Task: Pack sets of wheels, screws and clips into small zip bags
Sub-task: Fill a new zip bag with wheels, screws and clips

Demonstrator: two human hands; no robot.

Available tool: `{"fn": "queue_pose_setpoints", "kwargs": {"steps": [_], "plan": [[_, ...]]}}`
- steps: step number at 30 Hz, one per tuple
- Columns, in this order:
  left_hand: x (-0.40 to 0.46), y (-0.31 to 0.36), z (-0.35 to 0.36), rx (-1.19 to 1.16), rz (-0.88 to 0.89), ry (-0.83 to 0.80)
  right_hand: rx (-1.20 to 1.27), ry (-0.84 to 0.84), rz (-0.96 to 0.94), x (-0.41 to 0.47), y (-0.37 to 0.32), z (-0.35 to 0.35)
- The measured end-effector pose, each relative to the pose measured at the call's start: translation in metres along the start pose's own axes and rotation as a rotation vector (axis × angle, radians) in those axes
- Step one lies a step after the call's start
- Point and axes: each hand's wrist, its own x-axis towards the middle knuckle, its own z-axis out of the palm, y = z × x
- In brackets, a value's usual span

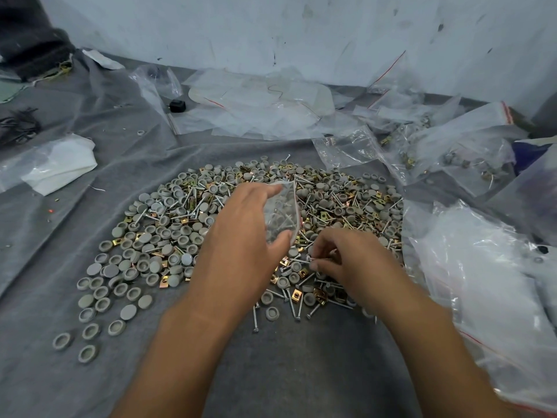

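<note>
Hardware lies heaped on a grey cloth (271,372): grey wheels (156,236), silver screws (301,303) and brass-coloured clips (319,294) mixed together. The left hand (241,236) holds a small zip bag (281,215) above the pile between thumb and fingers, with wheels and screws visible through the plastic, while the right hand (346,260) pinches a screw (313,258) at the pile just beside the bag. Filled bags (458,152) lie to the right near the wall, empty bags (259,107) behind the pile.
</note>
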Motion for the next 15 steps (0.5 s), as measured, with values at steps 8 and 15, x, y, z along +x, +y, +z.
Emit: {"fn": "queue_pose_setpoints", "kwargs": {"steps": [8, 15], "plan": [[0.001, -0.001, 0.001, -0.004, -0.002, 0.001, -0.228, 0.144, -0.031, -0.006, -0.02, 0.013], [0.0, -0.001, 0.0, -0.003, 0.0, -0.002, 0.466, 0.548, -0.074, -0.005, -0.02, -0.009]]}}
